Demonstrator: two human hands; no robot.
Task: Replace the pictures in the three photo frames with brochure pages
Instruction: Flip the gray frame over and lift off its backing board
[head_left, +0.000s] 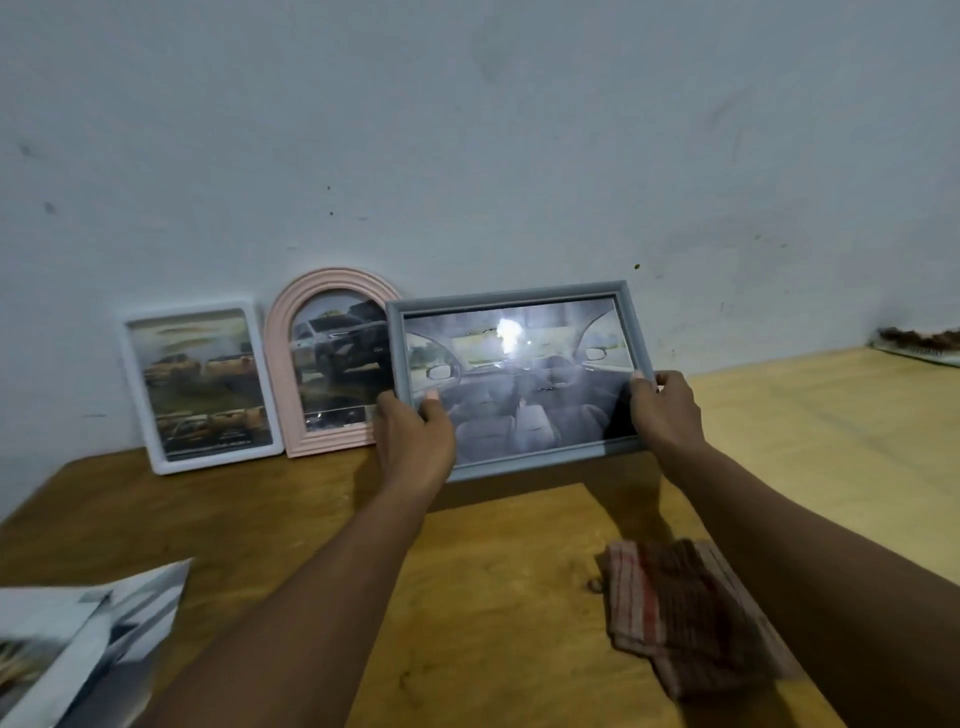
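I hold a grey landscape photo frame (511, 295) upright near the wall, its glass showing a car-interior page with a bright glare spot. My left hand (413, 434) grips its lower left edge, thumb on the glass. My right hand (665, 410) grips its right edge. The grey frame overlaps the right side of a pink arched frame (291, 332) that leans on the wall and shows a dark pickup truck. Left of it a white rectangular frame (267, 395) leans on the wall with a page of orange trucks.
The wooden table (270, 509) reaches to the wall. Loose brochure pages (88, 639) lie at its front left corner. A folded red-and-white checked cloth (691, 608) lies at the front right. A lighter board surface (831, 431) extends right, with a dark item (919, 343) at its far corner.
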